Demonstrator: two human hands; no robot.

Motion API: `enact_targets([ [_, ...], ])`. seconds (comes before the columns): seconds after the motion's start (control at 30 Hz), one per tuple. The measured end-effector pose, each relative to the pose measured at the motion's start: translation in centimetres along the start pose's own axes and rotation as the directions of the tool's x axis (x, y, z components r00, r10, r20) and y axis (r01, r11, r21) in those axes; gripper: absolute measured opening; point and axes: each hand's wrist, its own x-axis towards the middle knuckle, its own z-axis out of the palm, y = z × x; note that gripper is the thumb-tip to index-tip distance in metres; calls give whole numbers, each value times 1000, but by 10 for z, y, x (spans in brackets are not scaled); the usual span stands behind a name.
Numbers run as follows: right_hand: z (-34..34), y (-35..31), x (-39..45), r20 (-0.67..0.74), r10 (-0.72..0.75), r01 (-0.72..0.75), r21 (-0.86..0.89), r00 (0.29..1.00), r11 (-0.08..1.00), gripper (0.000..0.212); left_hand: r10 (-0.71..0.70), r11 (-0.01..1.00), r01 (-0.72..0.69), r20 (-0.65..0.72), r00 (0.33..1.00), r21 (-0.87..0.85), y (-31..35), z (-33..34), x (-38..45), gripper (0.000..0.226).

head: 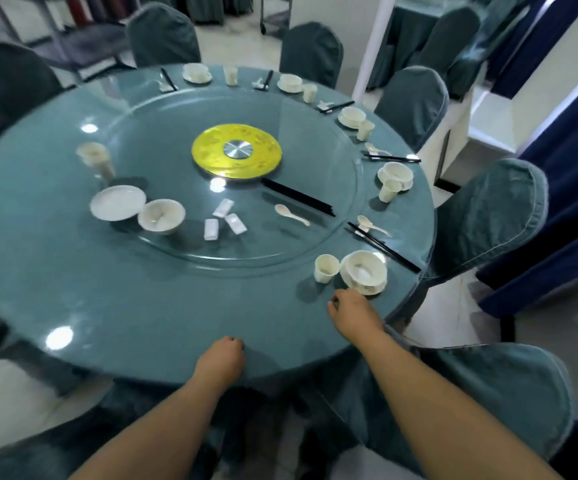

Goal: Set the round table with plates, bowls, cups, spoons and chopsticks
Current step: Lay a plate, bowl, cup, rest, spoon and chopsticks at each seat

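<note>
You have one view only, from the camera on your head, looking forward and steeply down across the round bench point(72, 289). It sits close to the near rim, so your forearms enter from the bottom edge and your hands fall in the lower middle. The wide lens bends the bench edge and takes in the whole top, the chairs point(488, 216) around it and the room beyond at the top.

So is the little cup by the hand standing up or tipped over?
Standing up: the cup shows its open mouth on top, beside the bowl.
</note>
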Motion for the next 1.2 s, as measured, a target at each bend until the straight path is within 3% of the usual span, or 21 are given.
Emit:
enact_targets([
  [0.3, 3, -126, -89, 58, -44, 38, 113, 997, 993, 19, -122, 993, 122, 65, 990, 7, -126, -72, -121, 35],
  [0.73, 17, -207, -118, 162, -213, 208, 44, 964, 977, 26, -182, 968, 163, -83, 980, -191, -183, -125, -185, 37],
  [1.0, 49, -260, -122, 154, -151, 147, 41, 976, 988, 28, -83, 974, 73, -40, 996, -217, -240, -141, -167, 37],
  [1.2, 65, -314, -124, 44, 25, -28, 61, 999, 998, 34, 19, 990, -19, 2, 1000, -141, -304, -172, -144, 36],
])
